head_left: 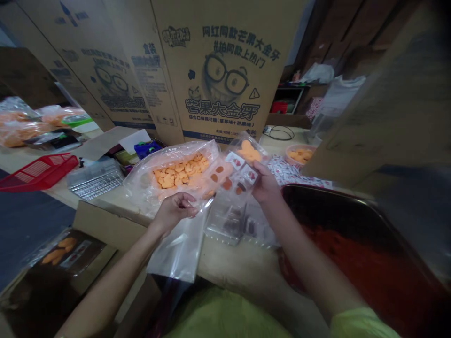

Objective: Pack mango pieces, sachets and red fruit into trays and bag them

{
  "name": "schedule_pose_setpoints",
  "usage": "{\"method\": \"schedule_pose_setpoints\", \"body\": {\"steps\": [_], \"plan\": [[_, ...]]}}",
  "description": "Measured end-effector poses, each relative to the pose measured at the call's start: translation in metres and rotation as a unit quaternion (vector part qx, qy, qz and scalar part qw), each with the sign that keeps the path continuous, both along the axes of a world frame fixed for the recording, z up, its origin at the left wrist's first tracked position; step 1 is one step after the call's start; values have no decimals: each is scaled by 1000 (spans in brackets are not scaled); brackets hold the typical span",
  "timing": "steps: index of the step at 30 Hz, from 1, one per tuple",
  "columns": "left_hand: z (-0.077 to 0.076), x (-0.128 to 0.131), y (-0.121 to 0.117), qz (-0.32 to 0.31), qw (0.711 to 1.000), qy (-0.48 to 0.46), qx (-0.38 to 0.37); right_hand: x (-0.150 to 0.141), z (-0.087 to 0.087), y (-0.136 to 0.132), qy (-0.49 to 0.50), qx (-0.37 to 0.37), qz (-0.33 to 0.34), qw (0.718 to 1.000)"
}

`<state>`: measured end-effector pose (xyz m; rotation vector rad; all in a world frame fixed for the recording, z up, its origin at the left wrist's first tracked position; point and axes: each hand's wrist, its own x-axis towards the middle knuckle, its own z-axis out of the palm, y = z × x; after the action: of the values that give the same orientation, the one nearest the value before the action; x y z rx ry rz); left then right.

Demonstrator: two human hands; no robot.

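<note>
My right hand (267, 184) grips the edge of a clear plastic tray (229, 180), tilted over the table. In it are orange and brown-red pieces and small printed sachets (237, 161); a larger orange piece (248, 151) shows at the far end. Nearer the left, my left hand (176, 211) is closed in a pinch on the edge of a thin clear bag (203, 204). Below it lies a stack of flat clear bags (178, 249). An open bag of small orange pieces (181, 171) sits just beyond my left hand. Empty-looking clear trays (225, 220) lie beneath the held tray.
Large printed cartons (225, 70) stand along the back. At the right is a dark tub (352, 244) with red contents, beside many small sachets (296, 173). A red basket (38, 172) and stacked clear trays (97, 178) are left. An open carton (109, 230) holds packed trays below.
</note>
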<state>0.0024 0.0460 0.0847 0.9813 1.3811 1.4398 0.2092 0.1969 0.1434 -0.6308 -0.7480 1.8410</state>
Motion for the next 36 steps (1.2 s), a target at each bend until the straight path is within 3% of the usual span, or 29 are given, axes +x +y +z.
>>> {"method": "schedule_pose_setpoints", "body": {"steps": [6, 14, 23, 33, 36], "plan": [[1, 11, -3, -67, 996, -51, -16, -33, 6, -5, -6, 37, 11, 999], [-1, 11, 0, -101, 987, -123, -13, -44, -9, -8, 17, 34, 17, 999], [-12, 8, 6, -105, 984, -143, -6, -37, -37, 12, 62, 6, -10, 998], [-16, 9, 9, -102, 988, -113, 2, -47, -41, 10, 76, 15, -28, 997], [-16, 9, 12, -75, 990, -114, 25, -48, -44, 9, 73, 8, -24, 997]]}}
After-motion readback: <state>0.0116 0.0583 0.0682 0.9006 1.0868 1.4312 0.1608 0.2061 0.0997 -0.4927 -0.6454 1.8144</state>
